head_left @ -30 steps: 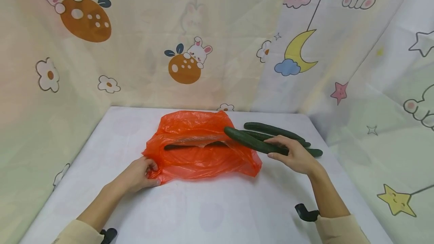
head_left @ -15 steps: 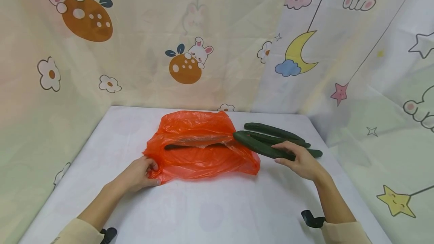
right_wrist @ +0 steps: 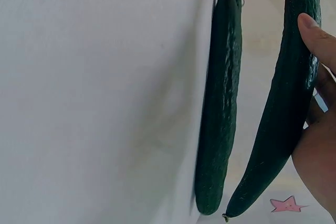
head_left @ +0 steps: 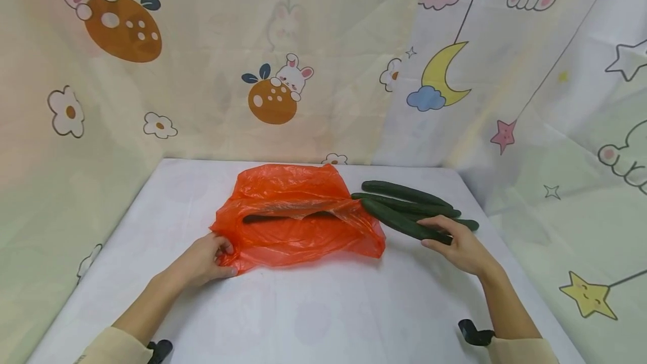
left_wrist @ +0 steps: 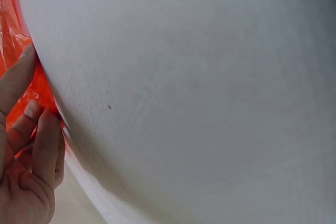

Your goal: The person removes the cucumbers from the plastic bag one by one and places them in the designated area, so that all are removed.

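Note:
A thin orange-red plastic bag (head_left: 298,243) lies crumpled at mid-table, with a dark green shape (head_left: 258,218) showing through its slit-like mouth. My left hand (head_left: 202,261) pinches the bag's lower left corner between thumb and fingers; in the left wrist view the fingertips (left_wrist: 32,109) press into the plastic. At the right, my right hand (head_left: 464,246) grips a long dark green cucumber (head_left: 396,221) near its near end. Its far tip meets the bag's right side in the head view. In the right wrist view the held cucumber (right_wrist: 283,98) is beside another cucumber (right_wrist: 220,98).
Behind the held cucumber lie more cucumbers: one at the back (head_left: 406,192), one in front of it (head_left: 404,205), and one with its end (head_left: 470,223) poking out past the hand. The white table (head_left: 313,313) ends at a cartoon-printed curtain (head_left: 202,60).
My right hand has moved right and toward me with the cucumber, whose tip has slid off the bag's top toward its right side. The left hand keeps its hold on the bag's corner.

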